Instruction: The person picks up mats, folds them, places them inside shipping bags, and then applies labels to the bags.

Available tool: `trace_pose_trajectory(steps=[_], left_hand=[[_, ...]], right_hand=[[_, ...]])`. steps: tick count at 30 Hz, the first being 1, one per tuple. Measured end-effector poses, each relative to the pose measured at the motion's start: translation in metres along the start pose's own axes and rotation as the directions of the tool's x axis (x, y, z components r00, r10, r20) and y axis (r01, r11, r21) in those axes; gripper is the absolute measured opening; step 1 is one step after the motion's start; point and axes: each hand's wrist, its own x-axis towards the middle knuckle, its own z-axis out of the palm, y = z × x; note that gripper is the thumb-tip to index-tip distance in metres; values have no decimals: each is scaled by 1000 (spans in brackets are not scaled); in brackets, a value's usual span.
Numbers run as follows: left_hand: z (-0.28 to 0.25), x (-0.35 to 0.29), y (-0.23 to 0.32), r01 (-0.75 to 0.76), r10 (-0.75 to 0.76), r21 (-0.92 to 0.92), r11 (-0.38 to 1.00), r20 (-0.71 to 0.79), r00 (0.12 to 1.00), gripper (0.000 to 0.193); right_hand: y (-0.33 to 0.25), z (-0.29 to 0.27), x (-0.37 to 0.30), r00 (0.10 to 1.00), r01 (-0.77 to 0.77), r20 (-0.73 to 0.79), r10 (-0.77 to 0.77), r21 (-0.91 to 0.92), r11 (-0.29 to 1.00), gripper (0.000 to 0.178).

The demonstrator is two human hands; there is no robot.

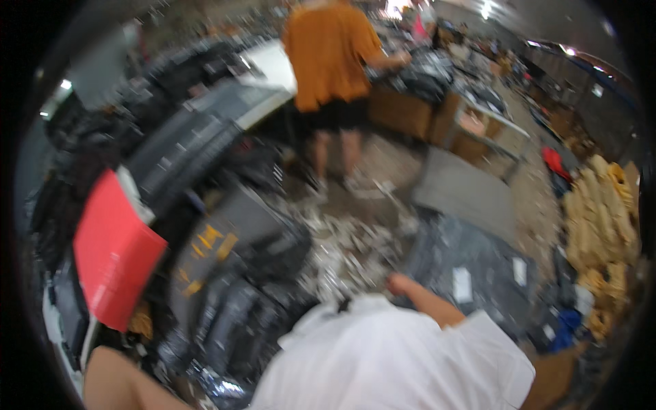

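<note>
My right arm reaches out of a white sleeve, and my right hand shows small and blurred in front of my shirt. Its fingers cannot be made out. Closest to it are pale plastic scraps strewn on the floor and, to its right, a dark plastic-wrapped stack bearing white labels. At the lower left a bare bent limb, seemingly my left arm, enters the picture; no left hand shows. Black plastic-wrapped bundles lie between that limb and my shirt.
A person in an orange top stands ahead beside a table. A red panel juts out at left. Cardboard boxes stand beyond the grey sheet. Yellowish bundles are piled at far right.
</note>
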Motion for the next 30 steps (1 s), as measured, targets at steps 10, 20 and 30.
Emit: trace_pose_trajectory(steps=[10, 20, 30], left_hand=[[-45, 4, 0, -13, -172, -657, 754, -217, 961, 12], [27, 35, -66, 585, -169, -511, 630, 645, 745, 21], [34, 14, -126, 723, -472, -252, 643, 613, 634, 31]], right_hand=[[-41, 24, 55, 996, -93, 31, 88, 340, 936, 29], [-25, 56, 47, 977, -215, 51, 209, 223, 951, 31], [50, 137, 7, 875, -475, 79, 478, 335, 813, 32]])
